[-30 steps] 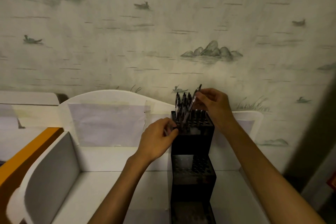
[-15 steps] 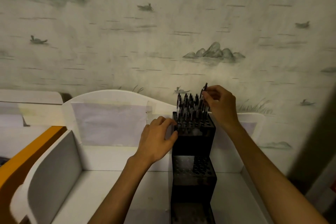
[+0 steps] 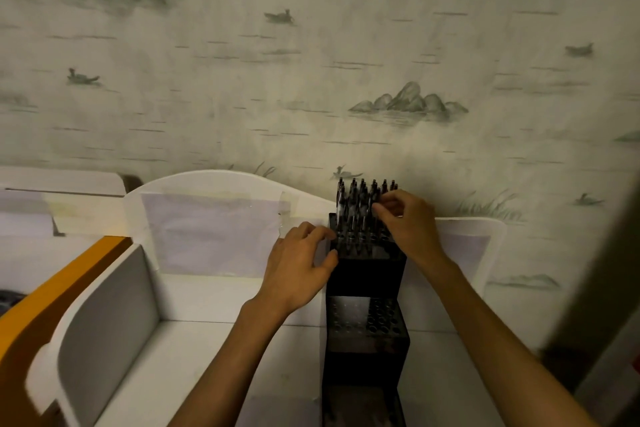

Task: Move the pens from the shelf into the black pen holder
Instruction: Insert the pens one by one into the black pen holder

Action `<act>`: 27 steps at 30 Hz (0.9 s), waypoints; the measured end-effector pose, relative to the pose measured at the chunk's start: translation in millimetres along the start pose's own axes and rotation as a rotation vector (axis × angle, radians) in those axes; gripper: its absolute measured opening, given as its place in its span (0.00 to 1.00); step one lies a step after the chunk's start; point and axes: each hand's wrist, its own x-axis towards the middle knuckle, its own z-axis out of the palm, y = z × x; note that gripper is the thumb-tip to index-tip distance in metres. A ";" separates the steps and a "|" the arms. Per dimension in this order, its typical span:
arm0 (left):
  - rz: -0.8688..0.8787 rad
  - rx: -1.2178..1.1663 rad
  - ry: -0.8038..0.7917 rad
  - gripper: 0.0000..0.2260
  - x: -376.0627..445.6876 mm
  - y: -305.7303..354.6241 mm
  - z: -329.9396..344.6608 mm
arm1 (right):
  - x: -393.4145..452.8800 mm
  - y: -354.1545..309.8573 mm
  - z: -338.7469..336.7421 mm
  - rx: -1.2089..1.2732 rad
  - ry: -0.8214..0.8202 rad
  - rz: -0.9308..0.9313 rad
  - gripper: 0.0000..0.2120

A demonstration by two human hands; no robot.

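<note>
A: Pens stand packed in the top tier of the holder, at about 1 o'clock from the middle of the view. Why upright?

B: The tier is a grid of holes, so each pen sits in its own hole, caps up.

A: And the left hand?

B: Its fingers lie fairly straight against the holder's 9 o'clock side, near the top corner. I'd judge it steadies the tall, narrow block so it won't tip while a pen goes in.

A: The right hand?

B: At the tier's 3 o'clock edge, fingertips curled in among the pens. It looks to be pinching one, probably seating it, but the dim light hides the exact pen.

A: Room left?

B: The lower tier, toward 6 o'clock, shows holes with nothing in them. No loose pens show on the shelf.
</note>
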 end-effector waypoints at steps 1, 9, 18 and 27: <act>-0.003 0.000 0.002 0.16 -0.7 0.9 -0.2 | -2.1 1.6 0.1 -0.003 -0.013 0.007 0.07; -0.033 0.031 0.018 0.14 -13.6 0.1 -7.2 | -19.4 -5.5 -13.3 0.007 -0.010 -0.012 0.04; -0.112 0.185 0.059 0.17 -57.9 -26.5 -54.1 | -68.7 -61.7 33.1 0.091 -0.193 -0.168 0.06; -0.264 0.328 0.095 0.20 -136.0 -91.3 -152.2 | -122.4 -158.1 119.4 0.050 -0.396 -0.224 0.09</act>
